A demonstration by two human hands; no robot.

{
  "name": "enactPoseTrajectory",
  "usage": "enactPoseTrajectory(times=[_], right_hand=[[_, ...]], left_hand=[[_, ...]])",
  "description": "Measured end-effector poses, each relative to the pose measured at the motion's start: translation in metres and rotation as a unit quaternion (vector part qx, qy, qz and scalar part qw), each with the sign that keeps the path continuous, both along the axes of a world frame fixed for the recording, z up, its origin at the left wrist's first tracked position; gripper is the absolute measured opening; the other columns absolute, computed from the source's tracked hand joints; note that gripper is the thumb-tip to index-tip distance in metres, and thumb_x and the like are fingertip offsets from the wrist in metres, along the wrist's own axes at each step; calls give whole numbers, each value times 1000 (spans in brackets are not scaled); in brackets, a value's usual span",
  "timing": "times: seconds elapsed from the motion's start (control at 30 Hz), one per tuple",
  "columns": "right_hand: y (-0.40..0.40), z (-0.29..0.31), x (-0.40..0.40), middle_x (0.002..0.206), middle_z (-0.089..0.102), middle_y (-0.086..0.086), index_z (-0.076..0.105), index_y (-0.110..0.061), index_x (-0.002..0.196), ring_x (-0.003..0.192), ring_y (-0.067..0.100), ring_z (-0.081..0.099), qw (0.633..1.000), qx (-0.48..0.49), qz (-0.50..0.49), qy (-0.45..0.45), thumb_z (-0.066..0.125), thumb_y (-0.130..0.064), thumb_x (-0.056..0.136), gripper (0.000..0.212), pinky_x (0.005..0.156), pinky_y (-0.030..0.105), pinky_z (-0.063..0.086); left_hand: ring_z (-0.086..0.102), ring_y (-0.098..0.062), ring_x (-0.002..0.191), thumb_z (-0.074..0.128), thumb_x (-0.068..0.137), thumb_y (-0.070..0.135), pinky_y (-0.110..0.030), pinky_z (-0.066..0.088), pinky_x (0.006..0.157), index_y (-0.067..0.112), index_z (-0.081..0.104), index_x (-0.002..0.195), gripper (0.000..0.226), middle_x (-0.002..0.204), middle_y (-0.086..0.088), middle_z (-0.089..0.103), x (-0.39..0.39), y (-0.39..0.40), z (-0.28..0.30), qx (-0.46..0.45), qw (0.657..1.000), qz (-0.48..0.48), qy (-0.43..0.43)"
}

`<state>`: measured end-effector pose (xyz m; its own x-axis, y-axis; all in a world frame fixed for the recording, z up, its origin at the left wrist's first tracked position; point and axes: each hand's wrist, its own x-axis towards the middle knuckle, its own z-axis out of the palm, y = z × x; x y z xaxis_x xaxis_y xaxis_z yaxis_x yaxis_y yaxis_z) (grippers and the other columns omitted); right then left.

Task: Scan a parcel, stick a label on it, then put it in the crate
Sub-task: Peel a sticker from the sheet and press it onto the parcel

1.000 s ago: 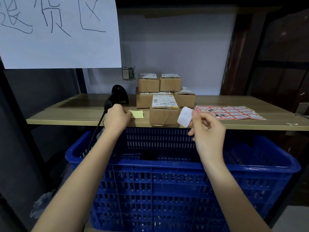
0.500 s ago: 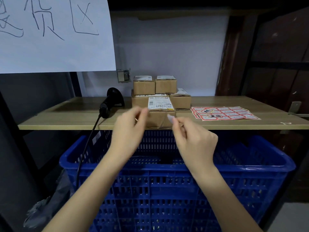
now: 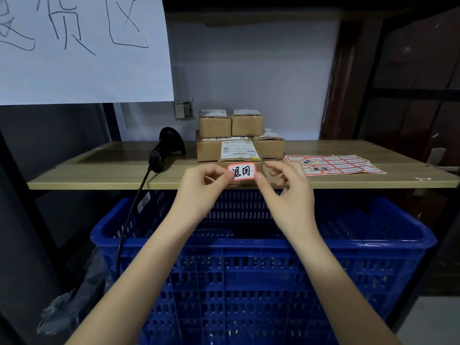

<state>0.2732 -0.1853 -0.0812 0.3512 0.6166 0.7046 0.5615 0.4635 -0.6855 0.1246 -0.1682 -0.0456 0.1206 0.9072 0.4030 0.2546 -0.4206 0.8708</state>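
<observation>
Corrugated brown cardboard forms the small rectangular parcel [image 3: 240,161] at the front edge of the pale wooden worktop [image 3: 99,170], directly above the blue slatted plastic crate [image 3: 261,270]. A white printed shipping label covers its top face.

The red-bordered white paper sticker with black handwritten characters [image 3: 242,171] is held flat against the parcel's near face. The left hand [image 3: 199,188] pinches its left edge between thumb and forefinger; the right hand [image 3: 286,188] has a thumb at the lower right corner, the other fingers spread loose. Whether the sticker already adheres cannot be told.

Handling assessment: the sticker is thin, limp and tacky on its back. It should be held by the outer edges only and pressed from the centre outward, or it is likely to crease or trap air. The parcel appears light and rigid, with smooth faces. Pressure on its front may push it back on the worktop, so one hand should brace it. For the transfer to the crate, a grasp across the two side faces looks the most secure.

Adjacent items: the black handheld barcode scanner with cable [image 3: 164,148] lies to the left, the stack of similar cardboard boxes [image 3: 231,128] sits behind, and the sheet of red-bordered stickers [image 3: 333,165] lies to the right.
</observation>
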Motion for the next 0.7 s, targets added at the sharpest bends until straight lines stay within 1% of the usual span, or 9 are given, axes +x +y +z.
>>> enactPoseTrajectory(times=[0.07, 0.13, 0.27, 0.33, 0.37, 0.43, 0.5, 0.6, 0.7], right_hand=[[8, 9, 8, 92, 67, 3, 71, -26, 87, 66, 1, 51, 996, -38, 65, 47, 69, -24, 81, 6, 66, 10, 41], [14, 14, 11, 90, 71, 10, 71, -28, 77, 66, -1, 54, 995, -54, 79, 31, 71, -19, 81, 9, 65, 6, 40], [22, 14, 11, 86, 66, 4, 71, -24, 75, 67, -5, 56, 994, -85, 68, 3, 70, -17, 81, 10, 64, 5, 39], [27, 13, 9, 88, 59, -4, 72, -20, 76, 83, 4, 56, 996, -83, 19, -22, 68, -22, 81, 7, 74, 14, 42], [29, 12, 8, 89, 55, -8, 73, -19, 77, 93, 10, 53, 996, -78, -13, -40, 68, -25, 82, 9, 82, 21, 42], [31, 10, 5, 96, 50, -10, 74, -16, 79, 104, 12, 45, 993, -66, -57, -74, 67, -29, 82, 14, 90, 25, 39], [33, 9, 1, 104, 54, -5, 73, -15, 78, 109, 16, 47, 993, -51, -70, -84, 67, -28, 82, 15, 91, 29, 44], [37, 8, -1, 108, 58, -2, 72, -13, 79, 105, 20, 56, 996, -33, -55, -61, 67, -25, 82, 14, 84, 42, 53], [38, 7, -1, 107, 61, 0, 71, -12, 79, 100, 21, 60, 997, -26, -44, -58, 66, -22, 82, 12, 79, 44, 55]], left_hand=[[50, -10, 64, 63, 87, 19, -26, 40, 67, 26, 66, 67, 22, 68, 6, 60, 2, 6, -1, 11, 1000, 8, 13], [47, -5, 61, 62, 87, 19, -21, 38, 63, 23, 67, 70, 18, 66, 11, 58, 5, 11, -3, 21, 999, 11, 35], [50, -4, 65, 62, 87, 25, -22, 40, 65, 18, 74, 82, 15, 72, 15, 55, 10, 21, -9, 48, 994, 44, 83], [52, -8, 71, 59, 88, 35, -27, 40, 65, 23, 74, 87, 19, 79, 9, 53, 11, 25, -12, 77, 981, 110, 138], [54, -12, 76, 57, 88, 40, -28, 38, 63, 25, 73, 90, 23, 83, 6, 52, 12, 26, -14, 100, 968, 153, 173], [55, -17, 87, 53, 89, 46, -28, 34, 61, 25, 72, 93, 29, 88, 2, 52, 12, 27, -17, 155, 937, 221, 222], [54, -20, 89, 52, 90, 46, -29, 33, 59, 20, 71, 93, 33, 90, -1, 54, 14, 29, -18, 212, 911, 254, 247], [54, -23, 82, 54, 89, 42, -29, 32, 55, 14, 71, 88, 33, 86, -5, 56, 16, 34, -21, 265, 884, 275, 269], [55, -26, 71, 59, 86, 38, -28, 32, 50, 11, 71, 79, 30, 77, -7, 56, 17, 37, -24, 297, 867, 279, 287]])
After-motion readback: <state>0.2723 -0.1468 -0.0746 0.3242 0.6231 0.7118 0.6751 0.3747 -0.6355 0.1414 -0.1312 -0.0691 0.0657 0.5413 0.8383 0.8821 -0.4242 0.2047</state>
